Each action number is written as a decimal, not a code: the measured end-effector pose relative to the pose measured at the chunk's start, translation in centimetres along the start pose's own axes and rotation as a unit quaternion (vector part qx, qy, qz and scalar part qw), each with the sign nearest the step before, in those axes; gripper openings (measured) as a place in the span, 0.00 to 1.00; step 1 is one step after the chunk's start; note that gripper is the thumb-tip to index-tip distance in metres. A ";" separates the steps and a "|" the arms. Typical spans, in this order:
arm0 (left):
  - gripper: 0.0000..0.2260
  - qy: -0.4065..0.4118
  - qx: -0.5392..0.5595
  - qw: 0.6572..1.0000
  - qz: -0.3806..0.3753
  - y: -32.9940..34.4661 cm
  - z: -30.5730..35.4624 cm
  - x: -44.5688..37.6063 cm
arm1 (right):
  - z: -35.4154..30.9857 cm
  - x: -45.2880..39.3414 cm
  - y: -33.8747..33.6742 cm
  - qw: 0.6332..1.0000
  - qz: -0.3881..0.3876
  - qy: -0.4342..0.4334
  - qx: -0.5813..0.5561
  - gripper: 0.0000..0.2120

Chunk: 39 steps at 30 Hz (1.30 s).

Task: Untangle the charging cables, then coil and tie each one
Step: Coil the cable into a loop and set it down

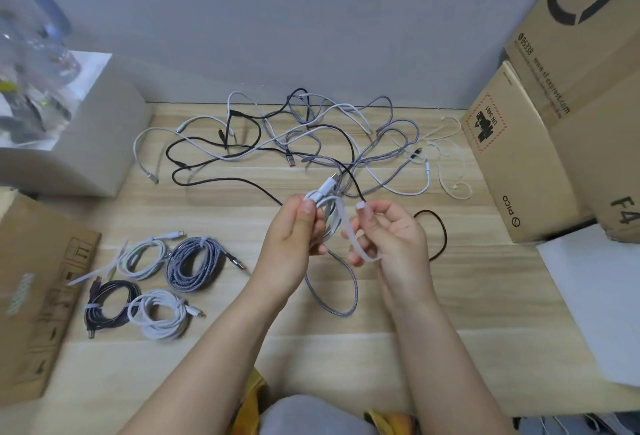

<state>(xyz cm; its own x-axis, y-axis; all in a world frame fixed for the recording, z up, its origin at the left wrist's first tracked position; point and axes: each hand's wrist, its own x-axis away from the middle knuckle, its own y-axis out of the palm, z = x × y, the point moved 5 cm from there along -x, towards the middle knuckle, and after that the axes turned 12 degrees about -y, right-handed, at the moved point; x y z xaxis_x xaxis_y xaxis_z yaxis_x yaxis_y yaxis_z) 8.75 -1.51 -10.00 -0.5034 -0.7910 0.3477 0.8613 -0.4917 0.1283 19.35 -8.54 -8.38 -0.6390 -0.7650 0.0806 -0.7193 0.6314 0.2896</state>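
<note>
Across the wooden worktop (346, 348) we have two lots of cable: the loose tangle (311, 136) of black, white and grey leads spread along the far edge, and four finished coils (156, 282) lying together at the near left, each with a tie round it. So we judge the job roughly half done, with several leads left to free.

Between those two lots, raised above the worktop, is the cable in hand. Our left hand (294, 237) has its grip closed on a small white coil (322, 212), thumb pressed over the gathered turns, the plug (329, 185) sticking up and away from us. Our right hand (388, 237) pinches a white tie strip (353, 237) that runs from the coil down to the fingers (whether it already passes round the bundle, we cannot tell).

The step, then, is tying this white coil. The next move, as we read it, calls for the left grip to keep the turns tight while the right draws the strip round the bundle and fastens it; slack there would let the loops spring open.
</note>
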 end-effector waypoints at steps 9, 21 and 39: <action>0.02 0.134 -0.152 0.979 -0.035 1.6 1.7 2.1 | 1.0 1.6 0.9 0.996 0.013 0.081 0.036 0.07; 0.16 0.063 -0.108 0.984 -0.125 1.3 1.5 1.5 | -0.1 2.2 0.9 0.999 0.009 0.036 0.022 0.04; 0.10 0.060 -0.128 0.990 -0.007 -0.7 2.6 1.4 | -4.3 4.4 3.9 0.958 -0.118 -0.225 0.134 0.04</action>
<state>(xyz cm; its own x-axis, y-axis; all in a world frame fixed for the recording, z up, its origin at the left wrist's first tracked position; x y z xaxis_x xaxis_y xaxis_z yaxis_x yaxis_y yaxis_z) 7.64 -1.37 -7.14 -0.5330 -0.8137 0.2319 0.8161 -0.5668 -0.1130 14.94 -10.00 -2.76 -0.4596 -0.7957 -0.3945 -0.8637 0.5040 -0.0104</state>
